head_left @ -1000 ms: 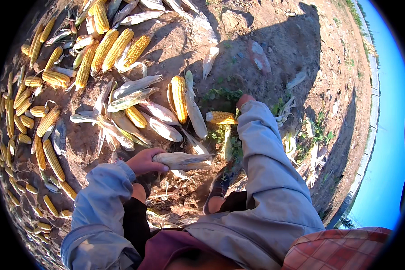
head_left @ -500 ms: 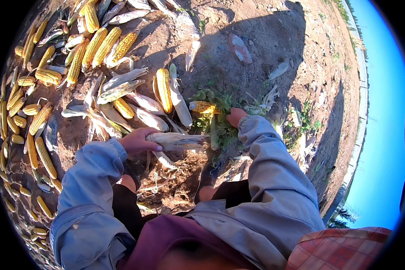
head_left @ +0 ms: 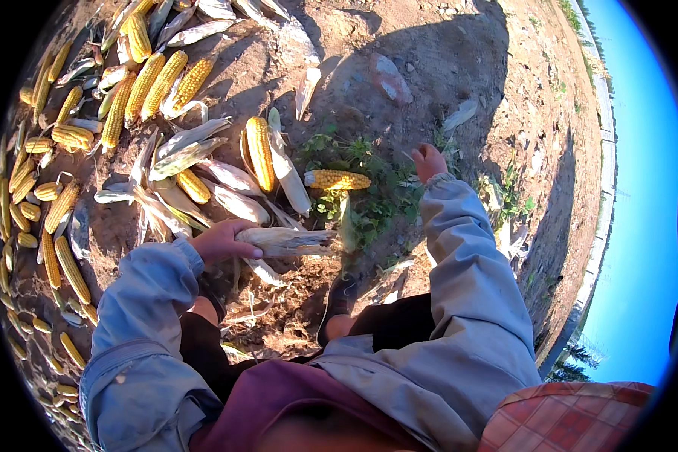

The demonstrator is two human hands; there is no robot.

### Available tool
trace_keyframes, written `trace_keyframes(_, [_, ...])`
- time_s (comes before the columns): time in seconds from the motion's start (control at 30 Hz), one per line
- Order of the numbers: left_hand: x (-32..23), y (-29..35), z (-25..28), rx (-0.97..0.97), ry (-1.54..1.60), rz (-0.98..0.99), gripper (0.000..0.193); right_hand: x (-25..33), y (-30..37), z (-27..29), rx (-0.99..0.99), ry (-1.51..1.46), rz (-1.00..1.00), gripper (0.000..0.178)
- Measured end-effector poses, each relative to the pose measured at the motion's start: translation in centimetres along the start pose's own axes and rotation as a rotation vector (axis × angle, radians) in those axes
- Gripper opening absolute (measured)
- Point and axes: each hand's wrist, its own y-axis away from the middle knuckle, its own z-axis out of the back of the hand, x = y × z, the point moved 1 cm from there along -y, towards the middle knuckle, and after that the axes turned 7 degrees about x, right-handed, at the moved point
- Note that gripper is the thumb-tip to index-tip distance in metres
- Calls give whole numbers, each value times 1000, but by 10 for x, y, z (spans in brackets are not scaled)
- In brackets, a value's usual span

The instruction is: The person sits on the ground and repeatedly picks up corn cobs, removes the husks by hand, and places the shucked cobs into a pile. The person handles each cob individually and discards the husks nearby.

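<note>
My left hand [head_left: 223, 241] is closed around one end of an unhusked ear of corn [head_left: 294, 242] in dry, pale husk, held level above the soil between my feet. My right hand [head_left: 430, 163] is out ahead and to the right over shaded ground, its fingers curled. A thin pale strand shows by its fingertips, but I cannot make out what is in it. Between the hands, a bare yellow corn cob [head_left: 337, 179] lies on low green weeds [head_left: 365, 154]. Left of it, another yellow cob [head_left: 260, 154] rests beside a long husk-covered ear [head_left: 288, 166].
Many husked cobs [head_left: 145, 87] lie spread over the ground to the left. Loose dry husks [head_left: 192, 154] are heaped ahead of my left hand. A reddish flat stone [head_left: 392, 78] sits farther ahead. My shoe [head_left: 340, 295] stands on the soil near the held ear.
My right hand has moved away from the cob, forward and to the right. Fine green weeds that partly covered the cob's end are off it. My left hand keeps its hold.
</note>
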Motion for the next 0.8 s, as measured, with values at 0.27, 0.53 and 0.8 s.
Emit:
trace_keyframes(0.27, [20, 7, 4, -51, 37, 67, 45, 80, -70, -106, 391, 178, -407, 62])
trace_keyframes(0.53, [24, 11, 14, -60, 141, 117, 43, 9, -91, -156, 669, 517, -208, 34])
trace_keyframes(0.8, [29, 8, 19, -72, 141, 113, 45, 12, -80, -144, 473, 208, -208, 36])
